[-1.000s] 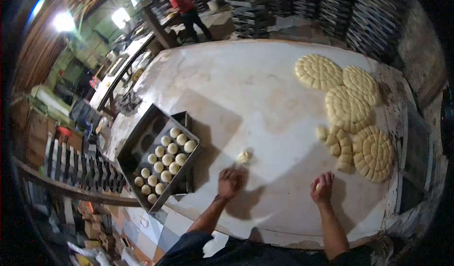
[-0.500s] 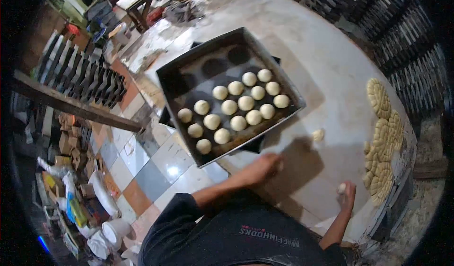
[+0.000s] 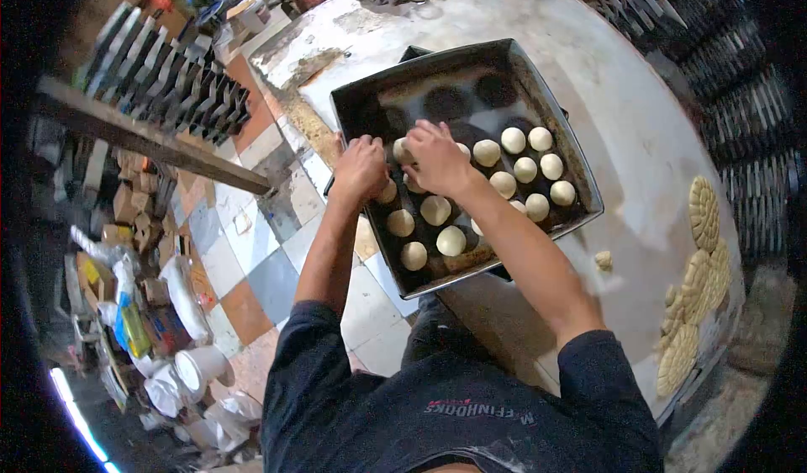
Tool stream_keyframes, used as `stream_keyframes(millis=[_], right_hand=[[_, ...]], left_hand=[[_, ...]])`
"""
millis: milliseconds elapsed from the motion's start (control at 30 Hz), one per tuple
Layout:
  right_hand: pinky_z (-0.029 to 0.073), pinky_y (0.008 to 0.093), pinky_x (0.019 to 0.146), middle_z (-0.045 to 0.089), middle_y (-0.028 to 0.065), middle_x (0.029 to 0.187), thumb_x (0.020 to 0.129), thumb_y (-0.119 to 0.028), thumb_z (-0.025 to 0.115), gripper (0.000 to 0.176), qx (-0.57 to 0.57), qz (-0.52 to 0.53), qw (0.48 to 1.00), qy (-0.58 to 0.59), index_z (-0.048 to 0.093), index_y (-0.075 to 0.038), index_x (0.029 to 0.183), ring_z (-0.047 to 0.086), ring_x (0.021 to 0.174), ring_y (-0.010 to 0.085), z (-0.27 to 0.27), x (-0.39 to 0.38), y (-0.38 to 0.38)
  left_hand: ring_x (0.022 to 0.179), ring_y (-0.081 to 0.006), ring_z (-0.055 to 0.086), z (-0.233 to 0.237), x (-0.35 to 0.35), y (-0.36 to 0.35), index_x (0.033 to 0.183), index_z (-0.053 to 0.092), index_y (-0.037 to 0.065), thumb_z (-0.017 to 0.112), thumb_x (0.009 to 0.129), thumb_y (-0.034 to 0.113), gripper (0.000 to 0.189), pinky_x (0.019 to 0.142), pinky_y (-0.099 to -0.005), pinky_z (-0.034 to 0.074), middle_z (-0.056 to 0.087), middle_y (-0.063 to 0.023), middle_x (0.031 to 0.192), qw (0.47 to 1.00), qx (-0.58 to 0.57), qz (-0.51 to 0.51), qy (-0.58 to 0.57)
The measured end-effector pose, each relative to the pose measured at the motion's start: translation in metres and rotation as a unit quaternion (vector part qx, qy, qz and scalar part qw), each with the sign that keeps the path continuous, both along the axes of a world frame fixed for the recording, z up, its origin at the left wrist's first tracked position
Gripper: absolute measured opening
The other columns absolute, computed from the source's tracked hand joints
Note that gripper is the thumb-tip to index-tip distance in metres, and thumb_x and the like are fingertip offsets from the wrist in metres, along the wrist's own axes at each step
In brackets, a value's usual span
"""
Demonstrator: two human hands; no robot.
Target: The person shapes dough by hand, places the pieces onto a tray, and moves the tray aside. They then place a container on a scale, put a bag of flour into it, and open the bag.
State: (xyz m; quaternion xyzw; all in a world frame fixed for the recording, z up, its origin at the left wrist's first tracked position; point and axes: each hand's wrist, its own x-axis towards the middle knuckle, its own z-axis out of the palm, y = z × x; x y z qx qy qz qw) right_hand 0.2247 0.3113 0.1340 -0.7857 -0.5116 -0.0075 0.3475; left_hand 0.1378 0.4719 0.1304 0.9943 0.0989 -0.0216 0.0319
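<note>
A square dark metal pan (image 3: pixel 588 214) holds several round pale dough balls (image 3: pixel 451 241) set in rows. My left hand (image 3: pixel 361 170) is at the pan's left wall with its fingers curled downward; what they close on is hidden. Just inside the pan, my right hand (image 3: pixel 437 160) has its thumb and fingers around one dough ball (image 3: pixel 402 150) near the left wall. Other balls lie beneath and beside my right forearm, some partly covered by it. A small lump of dough (image 3: pixel 603 261) rests on the table to the right of the pan.
Flattened, scored dough pieces (image 3: pixel 696 280) lie along the right edge of the pale worktable (image 3: pixel 622 137). Stacked metal pans (image 3: pixel 176 78) stand at the left behind a wooden beam (image 3: pixel 151 141). A white bucket (image 3: pixel 202 368) and bags sit on the tiled floor at lower left.
Both hands have moved up and leftward from the table in front of me and right of the pan to the pan's left side. The view has shifted, so the pan appears farther right.
</note>
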Motion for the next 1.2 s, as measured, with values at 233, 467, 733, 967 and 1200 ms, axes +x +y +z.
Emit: stream_keyframes(millis=[233,467,733,967,1200], right_hand=[[0.044,0.0449,0.089,0.061,0.0148,0.097,0.081,-0.018,0.065,0.019,0.198,-0.277,0.94,-0.024,0.06,-0.002,0.092,0.057,0.098,0.0333,-0.003,-0.063,-0.201],[0.045,0.0397,0.077,0.055,0.0131,0.085,0.08,-0.013,0.062,0.015,0.157,-0.664,0.73,0.04,0.058,-0.002,0.089,0.055,0.084,0.0291,-0.119,-0.19,-0.474],[0.043,0.0417,0.075,0.057,0.0125,0.082,0.08,-0.008,0.062,0.012,0.221,-0.81,0.543,0.032,0.056,-0.004,0.09,0.056,0.084,0.0297,-0.161,-0.371,-0.659],[0.038,0.0428,0.076,0.053,0.0091,0.077,0.071,-0.005,0.064,0.015,0.085,-0.837,0.54,-0.033,0.052,-0.008,0.079,0.053,0.079,0.0292,-0.146,-0.35,-0.666],[0.039,0.041,0.074,0.055,0.008,0.075,0.072,-0.012,0.063,0.013,0.093,-0.843,0.527,-0.046,0.054,-0.009,0.079,0.053,0.076,0.0285,-0.14,-0.347,-0.666]], left_hand=[[0.105,-0.036,0.052,0.074,-0.031,-0.153,0.12,0.053,0.005,0.071,0.076,0.017,0.049,0.088,-0.0448,0.042,0.055,-0.0182,0.116,0.956,-0.146,-0.078,-0.241],[0.089,-0.0323,0.061,-0.094,-0.065,-0.486,0.112,0.058,0.002,0.068,0.083,0.019,0.035,0.08,-0.0399,0.049,0.062,-0.0159,0.102,0.777,-0.497,-0.384,0.027],[0.098,-0.0348,0.055,-0.144,0.015,-0.768,0.113,0.058,-0.002,0.065,0.086,0.034,0.046,0.088,-0.043,0.045,0.057,-0.0204,0.104,0.863,-0.283,-0.419,0.009],[0.103,-0.0364,0.055,-0.154,0.044,-0.868,0.126,0.049,-0.001,0.063,0.084,0.048,0.066,0.093,-0.0466,0.042,0.055,-0.0196,0.12,0.887,-0.393,-0.23,0.08],[0.086,-0.0208,0.061,-0.159,-0.006,-0.695,0.13,0.037,0.005,0.072,0.084,0.028,0.061,0.065,-0.0353,0.054,0.058,-0.0099,0.107,0.668,-0.698,-0.128,0.222]])
